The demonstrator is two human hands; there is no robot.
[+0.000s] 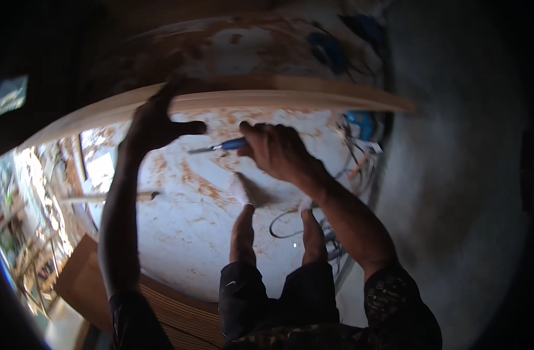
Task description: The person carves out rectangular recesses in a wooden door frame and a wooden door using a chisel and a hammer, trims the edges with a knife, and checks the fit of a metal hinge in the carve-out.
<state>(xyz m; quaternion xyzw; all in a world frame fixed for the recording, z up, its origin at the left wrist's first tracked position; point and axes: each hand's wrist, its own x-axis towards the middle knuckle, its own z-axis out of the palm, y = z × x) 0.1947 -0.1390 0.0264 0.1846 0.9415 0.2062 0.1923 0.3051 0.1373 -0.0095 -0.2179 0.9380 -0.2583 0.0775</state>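
A long pale wooden board (267, 99) runs across in front of me, its edge turned up. My left hand (153, 125) is at the left part of the board, fingers reaching over its edge and thumb stretched out to the right. Whether the palm presses on the wood I cannot tell. My right hand (278, 149) is closed round the blue handle of a chisel (206, 150). Its metal blade points left, below the board and apart from it.
Wood shavings (197, 181) litter the pale floor around my feet. A blue power tool (360, 123) with cables lies at the right, near the grey wall (448, 175). Another blue tool (328, 52) lies beyond the board. A wooden stick (144, 196) and brown wooden panels (179, 309) are at left.
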